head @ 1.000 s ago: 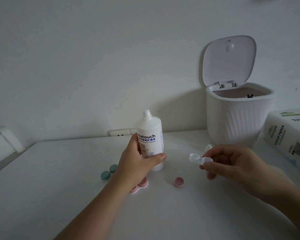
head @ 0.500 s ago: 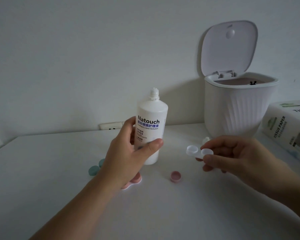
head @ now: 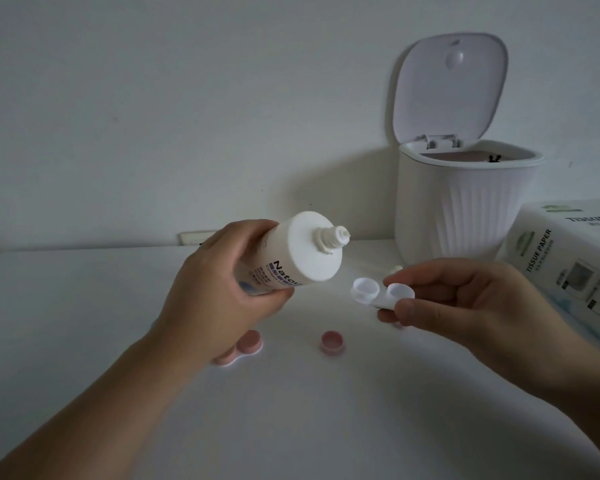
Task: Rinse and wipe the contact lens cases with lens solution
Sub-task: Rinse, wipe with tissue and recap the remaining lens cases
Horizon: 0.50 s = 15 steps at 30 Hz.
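My left hand [head: 219,299] grips the white lens solution bottle [head: 302,254], tipped on its side with the uncapped nozzle pointing right, toward the case. My right hand [head: 465,306] pinches a white contact lens case [head: 378,292] by its right well; both wells are uncovered and face up, just below and right of the nozzle. On the white table [head: 291,427] lies a pink lens case [head: 243,348], partly hidden behind my left wrist. A loose pink cap [head: 332,342] sits open side up to its right.
A white ribbed bin [head: 465,209] with its lid raised stands at the back right. A tissue paper pack [head: 575,265] lies at the right edge. A wall socket [head: 194,237] sits behind the table. A small white piece peeks out behind my right fingers.
My left hand has lifted the bottle and tipped it from upright onto its side, nozzle toward the white case. The green caps at the left have gone out of sight behind my left arm.
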Tool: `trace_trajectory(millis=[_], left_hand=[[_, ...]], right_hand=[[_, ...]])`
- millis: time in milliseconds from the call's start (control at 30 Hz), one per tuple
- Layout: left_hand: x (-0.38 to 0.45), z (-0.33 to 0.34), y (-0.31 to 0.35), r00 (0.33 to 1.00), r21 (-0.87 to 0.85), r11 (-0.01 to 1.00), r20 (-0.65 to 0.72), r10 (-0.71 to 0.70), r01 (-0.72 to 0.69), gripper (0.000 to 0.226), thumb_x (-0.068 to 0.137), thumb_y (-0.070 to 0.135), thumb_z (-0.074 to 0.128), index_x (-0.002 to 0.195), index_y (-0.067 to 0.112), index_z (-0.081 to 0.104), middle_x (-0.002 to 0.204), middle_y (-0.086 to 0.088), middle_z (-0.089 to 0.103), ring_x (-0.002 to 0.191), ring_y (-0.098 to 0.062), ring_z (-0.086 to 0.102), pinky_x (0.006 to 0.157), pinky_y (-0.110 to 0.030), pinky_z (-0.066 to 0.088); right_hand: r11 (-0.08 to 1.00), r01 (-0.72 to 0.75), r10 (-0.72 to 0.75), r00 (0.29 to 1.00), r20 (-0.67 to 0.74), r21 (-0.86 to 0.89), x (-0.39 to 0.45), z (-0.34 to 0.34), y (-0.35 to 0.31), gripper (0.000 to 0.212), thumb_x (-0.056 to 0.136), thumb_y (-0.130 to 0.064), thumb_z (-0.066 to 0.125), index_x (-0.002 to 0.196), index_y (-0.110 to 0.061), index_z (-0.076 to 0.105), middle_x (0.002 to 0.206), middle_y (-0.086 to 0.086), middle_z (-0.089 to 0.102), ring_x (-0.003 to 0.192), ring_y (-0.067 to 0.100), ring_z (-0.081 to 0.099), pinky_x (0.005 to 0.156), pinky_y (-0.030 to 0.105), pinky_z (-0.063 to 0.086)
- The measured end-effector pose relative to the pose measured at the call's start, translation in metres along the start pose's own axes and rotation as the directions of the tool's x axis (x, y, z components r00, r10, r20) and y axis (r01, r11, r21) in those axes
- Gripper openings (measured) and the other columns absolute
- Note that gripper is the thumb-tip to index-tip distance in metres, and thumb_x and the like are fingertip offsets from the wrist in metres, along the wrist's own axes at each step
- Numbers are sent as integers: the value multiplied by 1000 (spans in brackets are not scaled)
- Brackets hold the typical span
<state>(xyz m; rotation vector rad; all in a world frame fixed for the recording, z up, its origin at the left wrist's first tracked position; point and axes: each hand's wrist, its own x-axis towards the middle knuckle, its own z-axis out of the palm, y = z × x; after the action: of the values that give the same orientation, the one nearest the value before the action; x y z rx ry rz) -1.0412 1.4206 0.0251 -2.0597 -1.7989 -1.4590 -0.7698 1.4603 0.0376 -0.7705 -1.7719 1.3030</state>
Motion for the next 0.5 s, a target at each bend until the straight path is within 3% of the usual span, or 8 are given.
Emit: trace_trajectory(millis=[67, 133, 200, 367, 500], left_hand=[[2, -1, -8, 998, 71, 996, 11, 56, -56, 64, 64, 23, 88, 117, 41, 58, 111, 28, 62, 104, 9, 56, 77, 0, 39], [4, 0, -13, 995, 114, 989, 22, 95, -97, 67, 64, 19, 90, 119, 37, 57, 112, 25, 61, 105, 7, 54, 82, -1, 36], [5, 1, -16, 990, 143, 979, 24, 141, -143, 69, 64, 16, 91, 121, 34, 57, 114, 25, 59, 104, 2, 54, 84, -2, 36], [7, 3, -20, 976, 180, 959, 38, 215, -218, 72, 62, 7, 89, 122, 29, 58, 118, 26, 55, 110, -2, 52, 90, -3, 34], [7, 6, -21, 962, 206, 940, 42, 269, -272, 71, 60, 0, 87, 123, 20, 61, 122, 12, 61, 115, -12, 54, 93, -15, 39]], right_hand=[[1000, 3, -2, 1000, 22, -13, -1, 2, 1, 37, 61, -43, 84, 94, -27, 80, 90, 7, 80, 89, 24, 77, 85, 29, 60], [999, 0, 2, 999, 42, -36, -1, 3, 3, 45, 59, -52, 86, 96, -27, 79, 92, 7, 80, 90, 25, 77, 88, 33, 59], [999, -1, 2, 1000, 30, -46, -1, 5, 5, 40, 61, -47, 84, 95, -27, 80, 91, 7, 80, 90, 25, 77, 89, 36, 59], [998, 22, -20, 999, 30, -61, -3, 6, 4, 33, 63, -41, 80, 94, -28, 80, 89, 4, 80, 87, 22, 77, 86, 30, 60], [996, 29, -27, 999, 25, -88, -3, 6, 4, 30, 66, -40, 79, 93, -29, 80, 89, 2, 80, 87, 20, 77, 88, 30, 59]])
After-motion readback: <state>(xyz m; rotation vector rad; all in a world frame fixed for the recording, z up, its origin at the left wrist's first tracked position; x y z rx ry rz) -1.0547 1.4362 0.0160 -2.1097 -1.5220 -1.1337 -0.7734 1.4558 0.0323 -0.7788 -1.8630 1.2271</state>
